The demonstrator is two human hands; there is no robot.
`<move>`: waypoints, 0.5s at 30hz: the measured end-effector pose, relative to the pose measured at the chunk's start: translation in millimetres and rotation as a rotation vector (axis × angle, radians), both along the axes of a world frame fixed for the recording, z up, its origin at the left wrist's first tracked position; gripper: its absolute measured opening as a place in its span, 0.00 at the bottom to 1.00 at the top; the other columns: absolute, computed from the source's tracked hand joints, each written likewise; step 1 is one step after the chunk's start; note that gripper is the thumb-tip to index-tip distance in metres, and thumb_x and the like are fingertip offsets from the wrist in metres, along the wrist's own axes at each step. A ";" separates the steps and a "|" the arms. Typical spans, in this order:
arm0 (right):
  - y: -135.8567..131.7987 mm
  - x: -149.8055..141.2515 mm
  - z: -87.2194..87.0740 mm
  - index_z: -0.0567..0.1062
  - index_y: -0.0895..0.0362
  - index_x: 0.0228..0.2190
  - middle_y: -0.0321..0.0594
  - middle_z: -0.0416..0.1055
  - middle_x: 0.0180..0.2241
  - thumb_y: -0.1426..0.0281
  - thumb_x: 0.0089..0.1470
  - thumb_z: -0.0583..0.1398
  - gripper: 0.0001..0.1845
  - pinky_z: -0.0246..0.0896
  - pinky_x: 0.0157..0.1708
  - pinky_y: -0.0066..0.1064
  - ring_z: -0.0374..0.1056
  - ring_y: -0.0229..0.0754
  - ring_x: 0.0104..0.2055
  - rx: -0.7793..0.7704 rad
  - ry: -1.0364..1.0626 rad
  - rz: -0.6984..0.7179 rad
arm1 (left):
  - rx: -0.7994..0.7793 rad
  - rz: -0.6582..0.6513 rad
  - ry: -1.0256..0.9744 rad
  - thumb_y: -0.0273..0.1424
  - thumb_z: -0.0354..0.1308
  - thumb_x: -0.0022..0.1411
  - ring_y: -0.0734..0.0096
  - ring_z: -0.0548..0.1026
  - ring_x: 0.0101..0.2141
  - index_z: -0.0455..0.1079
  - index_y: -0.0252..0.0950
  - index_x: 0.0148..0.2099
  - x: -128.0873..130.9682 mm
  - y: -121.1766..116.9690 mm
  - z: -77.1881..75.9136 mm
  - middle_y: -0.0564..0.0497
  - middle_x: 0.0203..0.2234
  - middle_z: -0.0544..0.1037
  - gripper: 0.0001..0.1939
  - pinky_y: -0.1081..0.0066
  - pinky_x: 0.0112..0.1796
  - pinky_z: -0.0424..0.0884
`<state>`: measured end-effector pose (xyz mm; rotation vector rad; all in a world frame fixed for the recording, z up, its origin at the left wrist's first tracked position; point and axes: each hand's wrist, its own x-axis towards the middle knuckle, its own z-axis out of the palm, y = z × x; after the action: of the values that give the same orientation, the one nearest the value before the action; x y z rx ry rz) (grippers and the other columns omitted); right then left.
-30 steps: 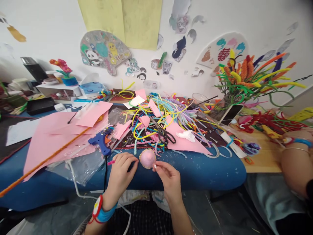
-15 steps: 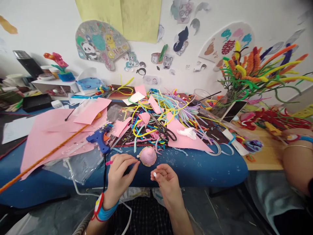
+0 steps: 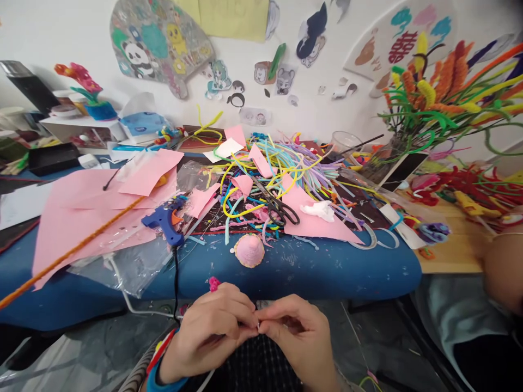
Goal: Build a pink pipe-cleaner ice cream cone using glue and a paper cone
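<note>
My left hand [image 3: 214,332] and my right hand [image 3: 300,335] meet fingertip to fingertip over my lap, below the table edge. Both are closed in a pinch. Between them is a small white piece [image 3: 258,325], almost wholly hidden by the fingers. A fuzzy pink ring [image 3: 213,283] sits on a finger of my left hand. Just beyond the hands, a pink cone-shaped ornament [image 3: 250,249] with a tan scalloped rim rests on the blue table edge. A tiny white bit [image 3: 232,250] shows at its left side.
A blue glue gun [image 3: 165,220] lies on the left by pink sheets [image 3: 81,218] and a long orange stem [image 3: 93,237]. Black scissors [image 3: 281,209] lie among tangled pipe cleaners [image 3: 294,163]. Another person's arm [image 3: 504,267] is at the right, near a phone [image 3: 402,171].
My right hand has drawn back from the cone with the white piece, and my left hand has come down to meet it. The cone stays on the table edge. The view has shifted.
</note>
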<state>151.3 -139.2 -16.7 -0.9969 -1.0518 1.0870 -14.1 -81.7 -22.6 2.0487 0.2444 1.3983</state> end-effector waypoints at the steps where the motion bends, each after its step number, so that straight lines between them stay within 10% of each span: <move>1: -1.8 0.3 1.2 0.83 0.48 0.28 0.29 0.83 0.26 0.78 0.45 0.72 0.12 0.73 0.29 0.14 0.79 0.33 0.27 -0.002 -0.008 -0.011 | 0.006 -0.012 -0.008 0.17 0.60 0.63 0.68 0.81 0.35 0.66 0.35 0.38 -0.6 0.1 -0.7 0.47 0.30 0.82 0.09 0.68 0.37 0.78; 15: -14.2 5.3 7.2 0.82 0.45 0.31 0.26 0.83 0.30 0.79 0.48 0.70 0.14 0.73 0.32 0.14 0.79 0.32 0.31 -0.059 -0.070 0.032 | 0.134 0.035 -0.011 0.15 0.60 0.62 0.69 0.83 0.35 0.67 0.33 0.34 0.8 -3.7 6.0 0.47 0.29 0.84 0.10 0.70 0.40 0.80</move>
<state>156.6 -153.4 -9.5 -1.0753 -1.1001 1.1217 -13.4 -85.4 -16.6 2.1538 0.1869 1.4832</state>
